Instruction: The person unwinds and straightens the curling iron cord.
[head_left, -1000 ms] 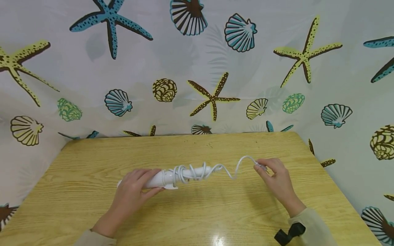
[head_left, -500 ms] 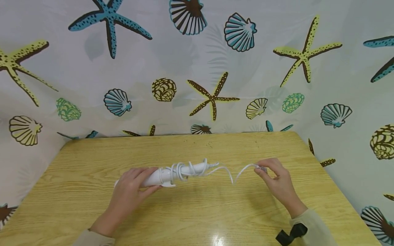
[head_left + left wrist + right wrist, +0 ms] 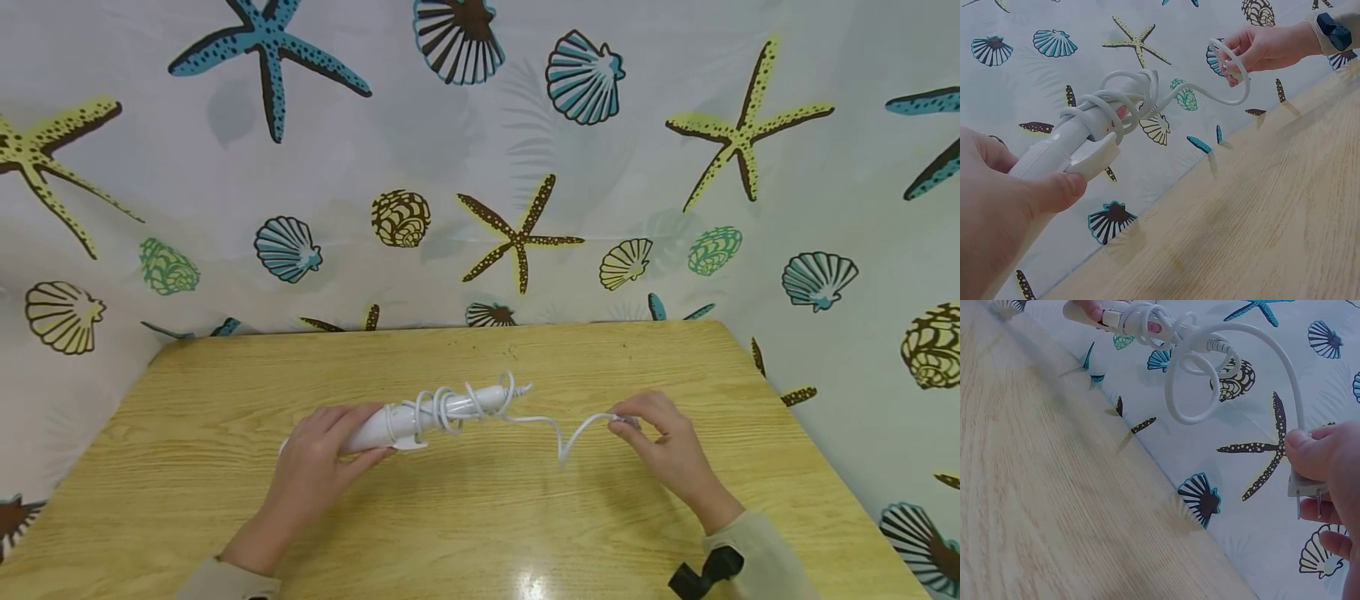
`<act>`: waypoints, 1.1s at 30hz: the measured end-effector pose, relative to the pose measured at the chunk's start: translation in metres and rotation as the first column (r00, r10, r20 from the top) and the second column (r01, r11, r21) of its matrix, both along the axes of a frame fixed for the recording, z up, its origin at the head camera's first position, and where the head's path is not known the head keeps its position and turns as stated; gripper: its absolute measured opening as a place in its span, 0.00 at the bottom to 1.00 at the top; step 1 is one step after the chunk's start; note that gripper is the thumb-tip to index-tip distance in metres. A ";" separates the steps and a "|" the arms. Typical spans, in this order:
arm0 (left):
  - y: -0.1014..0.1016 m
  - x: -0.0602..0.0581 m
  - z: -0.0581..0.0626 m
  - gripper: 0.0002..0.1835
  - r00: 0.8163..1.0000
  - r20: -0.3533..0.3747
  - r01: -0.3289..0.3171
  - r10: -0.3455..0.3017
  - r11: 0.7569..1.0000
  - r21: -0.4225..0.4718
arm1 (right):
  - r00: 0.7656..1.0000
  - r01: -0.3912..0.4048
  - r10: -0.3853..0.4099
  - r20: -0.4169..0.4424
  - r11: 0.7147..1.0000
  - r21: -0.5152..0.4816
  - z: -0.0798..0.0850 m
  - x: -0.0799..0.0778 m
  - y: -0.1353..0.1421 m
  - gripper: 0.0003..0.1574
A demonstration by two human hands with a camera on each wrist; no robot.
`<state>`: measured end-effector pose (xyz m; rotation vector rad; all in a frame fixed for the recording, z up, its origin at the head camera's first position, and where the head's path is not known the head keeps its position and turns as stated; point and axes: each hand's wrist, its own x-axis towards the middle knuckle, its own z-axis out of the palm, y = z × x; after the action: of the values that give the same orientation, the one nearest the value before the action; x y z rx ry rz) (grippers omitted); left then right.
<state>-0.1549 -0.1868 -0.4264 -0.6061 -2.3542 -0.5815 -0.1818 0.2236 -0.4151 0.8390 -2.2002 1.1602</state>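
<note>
Now your two hands are apart, high over the table (image 3: pixel 450 533), and each one has a grip on something white. Your left hand (image 3: pixel 317 457) is wrapped around the fat part of a white wand (image 3: pixel 366 433), with your thumb lying along the near side. The wand is round, hard and smooth like shiny plastic, and it is up off the wood. A thin, curved flap (image 3: pixel 1094 156) sticks out from its side, just past your left thumb. A bendy white cord (image 3: pixel 1229 327) winds around the wand in loose, messy loops. Its ribbed neck (image 3: pixel 1219 346) pokes out of the wand's end, the one toward your right hand (image 3: pixel 667 446). From the loops, the cord wiggles across the gap between your hands, dipping low in the middle.

Your right hand pinches the plug (image 3: pixel 1307 485) at the cord's tip. The plug is small and blocky, with two thin metal prongs pointing away from the cord. Your right sleeve (image 3: pixel 761 554) is tan, with a chunky black strap (image 3: pixel 705 575) at the cuff.

Underneath, the table is yellowish wood with fine, streaky lines. Behind it hangs a pale cloth (image 3: pixel 330 183), printed with spotty starfish (image 3: pixel 517 239) and stripy shells (image 3: pixel 587 79).
</note>
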 end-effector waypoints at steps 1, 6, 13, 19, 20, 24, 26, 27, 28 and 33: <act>0.000 0.000 0.000 0.30 1.000 0.001 -0.001 0.001 1.000 0.002 | 1.000 0.005 -0.005 0.005 1.000 0.010 -0.003 -0.002 0.001 0.17; -0.001 -0.001 0.000 0.30 1.000 0.004 -0.010 0.010 1.000 0.008 | 0.999 0.029 -0.031 0.038 0.998 0.056 -0.017 -0.011 0.007 0.16; -0.003 0.000 0.001 0.31 1.000 0.004 -0.014 0.014 1.000 0.012 | 0.999 0.030 -0.032 0.021 0.992 0.120 -0.018 -0.013 0.009 0.13; -0.005 0.000 0.001 0.30 1.000 -0.011 -0.004 0.004 1.000 0.018 | 0.999 0.044 -0.039 -0.032 0.984 0.175 -0.018 -0.014 0.010 0.14; -0.005 0.000 0.001 0.30 1.000 -0.014 -0.003 0.003 1.000 0.018 | 0.998 0.047 -0.041 -0.037 0.983 0.180 -0.018 -0.014 0.011 0.14; -0.006 0.000 0.000 0.31 1.000 -0.016 -0.002 0.002 1.000 0.021 | 0.998 0.056 -0.049 -0.041 0.977 0.207 -0.020 -0.015 0.012 0.14; -0.007 0.000 -0.001 0.31 1.000 -0.016 -0.004 0.004 1.000 0.022 | 0.998 0.054 -0.049 -0.030 0.975 0.217 -0.021 -0.015 0.014 0.14; -0.007 0.000 -0.001 0.31 1.000 -0.016 -0.005 0.005 1.000 0.024 | 0.999 0.051 -0.048 -0.023 0.974 0.221 -0.021 -0.015 0.014 0.14; -0.007 0.000 -0.001 0.31 1.000 -0.016 -0.006 0.007 1.000 0.026 | 0.999 0.046 -0.044 -0.014 0.974 0.222 -0.021 -0.015 0.015 0.14; -0.008 0.001 -0.001 0.32 0.999 -0.038 -0.007 0.008 0.999 0.034 | 1.000 0.019 -0.017 -0.012 0.975 0.221 -0.022 -0.015 0.016 0.16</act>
<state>-0.1538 -0.1944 -0.4274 -0.5878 -2.3055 -0.6004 -0.1967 0.2398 -0.4371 0.9105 -2.3541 0.9109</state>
